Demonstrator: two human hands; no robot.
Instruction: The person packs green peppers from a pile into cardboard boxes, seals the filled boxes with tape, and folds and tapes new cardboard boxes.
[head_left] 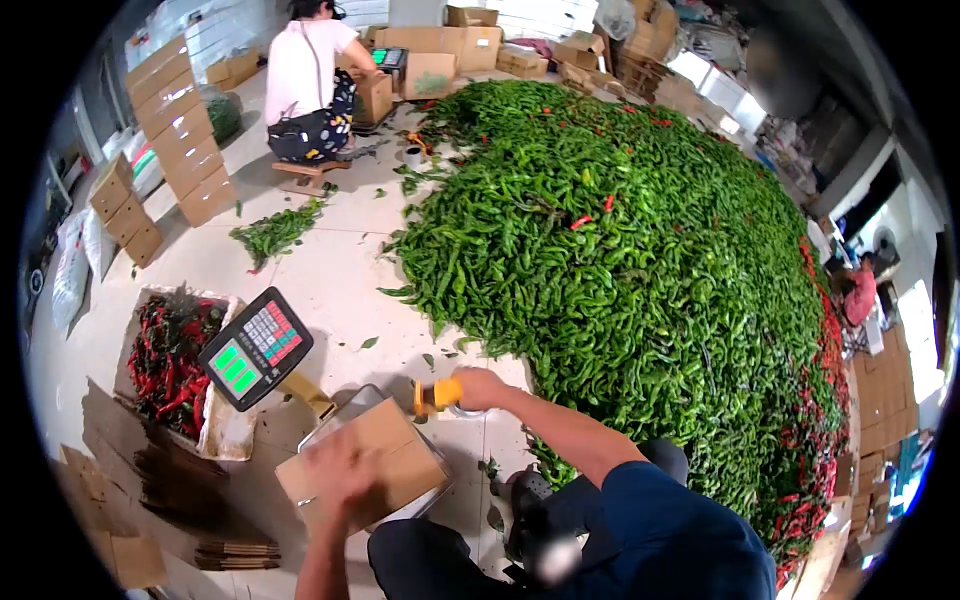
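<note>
A brown cardboard box (415, 455) sits closed on the metal platform of a scale (368, 396), directly in front of me. My left hand (342, 470), blurred by motion, is over the box's top with its fingers looking spread. In my right hand (480, 388) is an orange tape dispenser (432, 397), just past the box's far right corner. The scale's display (256, 348) stands on a yellow post and shows green lit panels above its keypad.
A huge heap of green chili peppers (620, 260) fills the right side. On the left stand a foam crate (232, 430) of red chilies and flattened cardboard (180, 480). A co-worker (305, 80) sits on a low stool at the back, near stacked boxes (180, 130). Another person (860, 292) is far right.
</note>
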